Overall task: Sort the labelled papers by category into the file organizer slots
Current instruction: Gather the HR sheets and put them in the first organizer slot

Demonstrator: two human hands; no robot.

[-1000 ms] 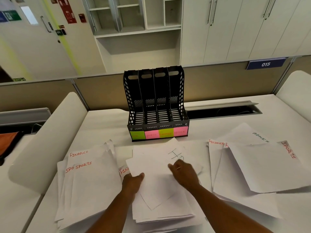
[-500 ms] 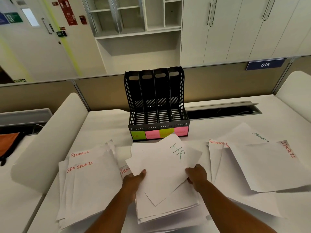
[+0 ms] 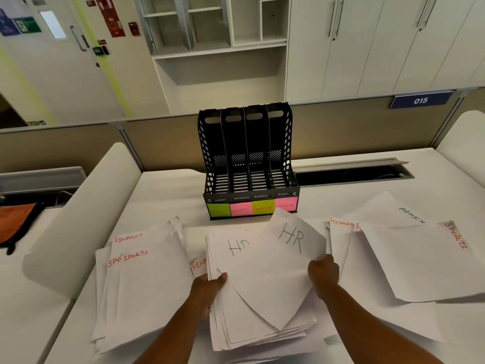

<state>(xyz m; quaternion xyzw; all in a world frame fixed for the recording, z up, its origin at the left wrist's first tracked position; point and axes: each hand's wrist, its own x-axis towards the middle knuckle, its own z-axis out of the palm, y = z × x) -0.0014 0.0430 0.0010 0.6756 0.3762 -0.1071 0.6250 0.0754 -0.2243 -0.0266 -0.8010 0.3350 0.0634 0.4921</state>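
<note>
On my far left lay a loose pile with FINANCE and SPORTS sheets showing, parked there out of the way, I judge, until its turn. My left hand pinched the edge of the middle stack, thumb on top, steadying it so only one sheet would leave. Its top page read HR. My right hand was curled closed on the edge of the tilted HR sheet, lifted clear of the stack. Beyond stood the black file organizer, all four slots empty, the green HR tag leftmost. Right of that, another pile showed ADMIN, FINANCE, SPORTS.
</note>
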